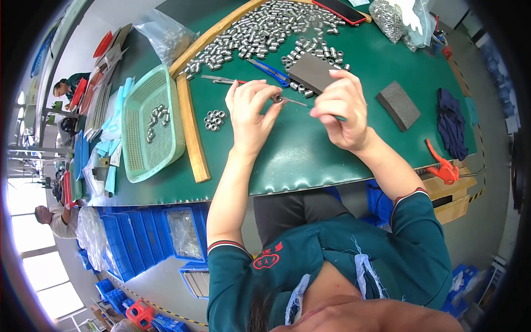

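Note:
My left hand pinches a small metal sleeve between thumb and fingers above the green table. In my right hand is a thin-shafted hand tool, its tip at the sleeve's opening; my fingers hide most of its handle, so its exact kind is unclear. Just beyond the hands, a grey-brown block rests among loose sleeves. A blue utility knife lies to its left. Another slim metal tool with a red part lies behind my left hand. Left of that hand sits a small cluster of sleeves.
Wooden strips border a large pile of sleeves. A pale green basket holds several sleeves. To the right are a dark abrasive block, navy cloth and an orange-handled tool. A phone lies at the far edge.

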Tool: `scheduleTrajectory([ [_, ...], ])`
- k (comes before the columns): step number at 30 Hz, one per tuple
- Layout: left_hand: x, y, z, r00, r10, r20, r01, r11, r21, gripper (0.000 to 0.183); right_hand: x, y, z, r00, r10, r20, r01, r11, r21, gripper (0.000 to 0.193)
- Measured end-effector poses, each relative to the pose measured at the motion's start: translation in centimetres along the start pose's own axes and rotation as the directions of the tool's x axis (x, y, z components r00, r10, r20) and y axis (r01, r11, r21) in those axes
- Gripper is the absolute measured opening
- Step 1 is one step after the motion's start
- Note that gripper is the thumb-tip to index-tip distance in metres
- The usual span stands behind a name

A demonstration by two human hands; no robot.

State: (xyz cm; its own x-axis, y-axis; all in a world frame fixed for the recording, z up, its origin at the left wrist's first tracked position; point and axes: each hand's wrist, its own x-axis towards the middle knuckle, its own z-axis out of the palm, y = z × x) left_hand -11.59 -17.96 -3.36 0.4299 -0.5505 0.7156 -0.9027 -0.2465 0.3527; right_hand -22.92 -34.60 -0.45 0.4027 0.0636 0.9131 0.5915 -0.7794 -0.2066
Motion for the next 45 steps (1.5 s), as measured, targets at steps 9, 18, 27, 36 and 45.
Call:
scheduleTrajectory([
  [9, 0.3, -0.1, -0.3, 0.981, -0.192, -0.002, 0.192, 0.979, -0.074, 0.024, -0.4, 0.2, -0.4, 0.995, -0.021, -0.094, 0.032, 0.993, 0.117, 0.013],
  [18, 0.6, -0.1, -0.3, 0.745, -0.534, 0.400, 0.583, 0.228, -0.780, 0.030, -0.3, 1.0, -0.2, 0.987, 0.076, -0.140, -0.063, 0.993, 0.098, 0.010],
  [27, 0.4, -0.1, 0.0, 0.811, -0.443, 0.382, 0.516, 0.235, -0.824, 0.035, -0.2, 0.9, -0.2, 0.992, 0.076, -0.105, -0.070, 0.996, 0.059, 0.006],
  [36, 0.3, 0.2, 0.0, 0.840, -0.425, 0.338, 0.519, 0.445, -0.730, 0.033, -0.3, 0.4, 0.1, 0.996, 0.067, -0.058, -0.062, 0.995, 0.080, 0.008],
  [45, 0.2, 0.4, 0.1, 0.877, -0.367, 0.310, 0.468, 0.509, -0.722, 0.029, -0.4, 0.2, 0.0, 0.999, -0.021, -0.031, 0.022, 0.999, 0.043, 0.008],
])
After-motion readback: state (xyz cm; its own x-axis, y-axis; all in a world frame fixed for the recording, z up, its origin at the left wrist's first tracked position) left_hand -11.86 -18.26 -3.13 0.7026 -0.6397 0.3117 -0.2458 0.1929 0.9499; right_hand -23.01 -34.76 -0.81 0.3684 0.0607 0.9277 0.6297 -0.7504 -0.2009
